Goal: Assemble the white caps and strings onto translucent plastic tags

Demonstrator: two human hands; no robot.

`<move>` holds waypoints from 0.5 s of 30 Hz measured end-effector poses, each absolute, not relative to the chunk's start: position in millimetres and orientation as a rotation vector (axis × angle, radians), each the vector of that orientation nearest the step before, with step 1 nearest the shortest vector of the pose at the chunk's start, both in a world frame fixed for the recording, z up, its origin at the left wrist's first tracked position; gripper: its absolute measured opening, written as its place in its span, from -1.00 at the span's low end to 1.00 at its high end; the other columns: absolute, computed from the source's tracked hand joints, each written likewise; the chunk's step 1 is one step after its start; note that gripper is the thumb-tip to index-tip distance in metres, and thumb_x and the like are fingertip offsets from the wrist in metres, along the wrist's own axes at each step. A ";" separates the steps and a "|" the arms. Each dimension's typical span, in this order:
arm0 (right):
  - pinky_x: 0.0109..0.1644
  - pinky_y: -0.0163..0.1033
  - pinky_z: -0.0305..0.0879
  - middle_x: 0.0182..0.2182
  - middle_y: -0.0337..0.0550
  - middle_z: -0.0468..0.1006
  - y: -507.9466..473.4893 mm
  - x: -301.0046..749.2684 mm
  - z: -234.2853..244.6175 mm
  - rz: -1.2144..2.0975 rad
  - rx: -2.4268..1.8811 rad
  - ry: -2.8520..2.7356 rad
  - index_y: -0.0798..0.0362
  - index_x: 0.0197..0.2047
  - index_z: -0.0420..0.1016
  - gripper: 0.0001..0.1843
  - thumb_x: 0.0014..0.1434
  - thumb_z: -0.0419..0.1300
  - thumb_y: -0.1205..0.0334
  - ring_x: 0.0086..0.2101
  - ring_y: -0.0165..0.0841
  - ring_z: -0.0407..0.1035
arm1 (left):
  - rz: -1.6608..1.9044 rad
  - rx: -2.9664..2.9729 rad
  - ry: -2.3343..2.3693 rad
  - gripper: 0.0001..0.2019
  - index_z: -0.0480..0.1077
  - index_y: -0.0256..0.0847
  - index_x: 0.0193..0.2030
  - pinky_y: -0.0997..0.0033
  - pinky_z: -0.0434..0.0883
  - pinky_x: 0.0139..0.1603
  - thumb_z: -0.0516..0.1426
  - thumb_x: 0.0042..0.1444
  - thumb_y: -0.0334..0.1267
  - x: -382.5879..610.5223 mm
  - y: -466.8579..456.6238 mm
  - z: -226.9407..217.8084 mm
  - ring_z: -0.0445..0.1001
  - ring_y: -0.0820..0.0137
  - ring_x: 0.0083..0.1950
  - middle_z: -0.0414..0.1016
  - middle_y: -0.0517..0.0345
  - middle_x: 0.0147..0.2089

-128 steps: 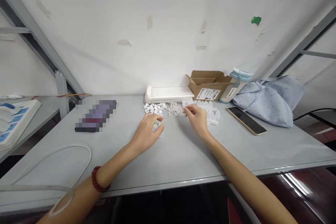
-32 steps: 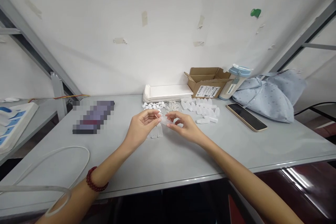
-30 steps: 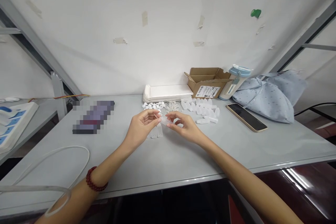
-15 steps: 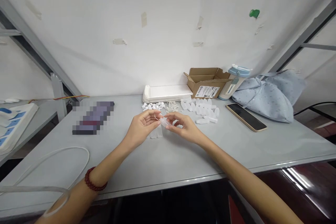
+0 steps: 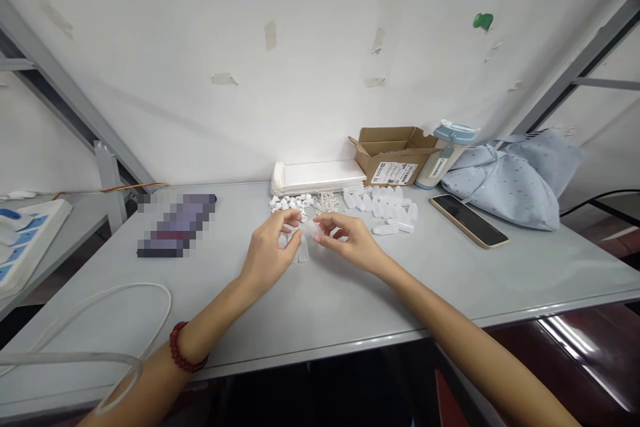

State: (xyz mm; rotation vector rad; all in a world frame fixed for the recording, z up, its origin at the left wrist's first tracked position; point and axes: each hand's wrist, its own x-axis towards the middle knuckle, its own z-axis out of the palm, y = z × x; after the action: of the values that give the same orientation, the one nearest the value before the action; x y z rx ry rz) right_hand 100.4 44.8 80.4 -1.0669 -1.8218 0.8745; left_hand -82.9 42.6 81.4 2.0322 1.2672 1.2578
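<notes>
right hand (image 5: pixel 353 241), translucent piece (image 5: pixel 312 229) between its fingers (image 5: pixel 328 241)

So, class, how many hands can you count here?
2: the left hand over the grey desk, and, facing it, the right hand, which holds a translucent plastic piece. No others show.

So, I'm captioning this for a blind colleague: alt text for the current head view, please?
A person's right hand holds a small translucent piece above a grey table, the left hand close beside it. Behind lie small white parts, pale cords and an open cardboard box.
</notes>
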 end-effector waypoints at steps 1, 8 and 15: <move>-0.32 -0.30 0.33 -0.36 -0.19 0.47 45.2 100.9 80.3 0.837 -1.076 -1.824 0.05 -0.12 0.47 -0.70 0.07 0.23 0.14 -0.38 -0.43 0.36 | 1.277 2.110 1.278 -0.76 0.33 -0.17 -0.07 0.31 0.46 -0.17 0.08 0.09 -0.34 -82.1 40.5 82.4 0.48 0.36 -0.17 0.47 0.07 -0.09; -0.35 -0.31 0.34 -0.34 -0.15 0.50 46.1 100.8 76.4 0.743 -1.076 -1.833 0.06 -0.12 0.47 -0.71 0.08 0.23 0.14 -0.38 -0.41 0.38 | 1.301 2.473 1.103 -0.75 0.32 -0.16 0.00 0.18 0.41 -0.01 0.06 0.16 -0.34 -80.2 37.3 80.9 0.39 0.23 0.04 0.45 0.01 -0.02; -0.39 -0.33 0.30 -0.40 -0.20 0.46 45.7 99.2 74.7 0.732 -1.107 -1.832 0.08 -0.20 0.47 -0.77 0.07 0.24 0.16 -0.45 -0.45 0.32 | 1.208 2.676 0.967 -0.65 0.27 -0.23 0.06 0.08 0.34 0.10 0.14 0.11 -0.33 -83.0 43.3 69.8 0.34 0.18 0.09 0.42 -0.08 0.02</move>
State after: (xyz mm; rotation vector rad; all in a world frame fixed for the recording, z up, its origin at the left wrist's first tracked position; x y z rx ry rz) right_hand 99.2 45.7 74.7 -1.1067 -1.8325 0.7319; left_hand -83.0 43.3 69.8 2.6757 0.9669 1.2078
